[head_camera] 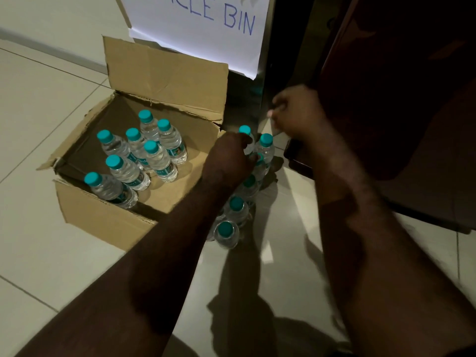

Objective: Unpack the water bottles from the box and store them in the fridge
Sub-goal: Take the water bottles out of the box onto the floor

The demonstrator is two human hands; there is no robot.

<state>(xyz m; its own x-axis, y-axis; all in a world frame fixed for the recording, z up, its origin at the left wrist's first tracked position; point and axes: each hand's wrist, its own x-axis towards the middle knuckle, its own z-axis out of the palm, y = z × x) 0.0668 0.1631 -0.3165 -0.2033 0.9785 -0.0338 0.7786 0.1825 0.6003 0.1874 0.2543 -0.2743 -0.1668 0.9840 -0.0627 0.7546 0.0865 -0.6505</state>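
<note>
Spreading under everything is the pale tiled floor (38, 104), and at the right stands a dark cabinet-like body that may be the fridge (401, 104), too dim to tell for sure. On the floor sits the open cardboard box (103, 222), its rear flap upright, and behind it hangs a white paper sign (195, 29) lettered "BIN" in blue. Seven water bottles in the box (159, 161), clear with teal caps, stand upright toward its left and rear. Just beside the box's right wall, five or so more water bottles on the floor (226, 231) stand in a row running away from the camera toward the dark front. The left hand (229, 158) reaches over that row, its fingers curled round the top of one bottle there (258, 166). The right hand (296, 112) is raised near the steel edge and is blurred; its fingers look bunched on something small and pale, but I cannot tell what, nor how firmly.
</note>
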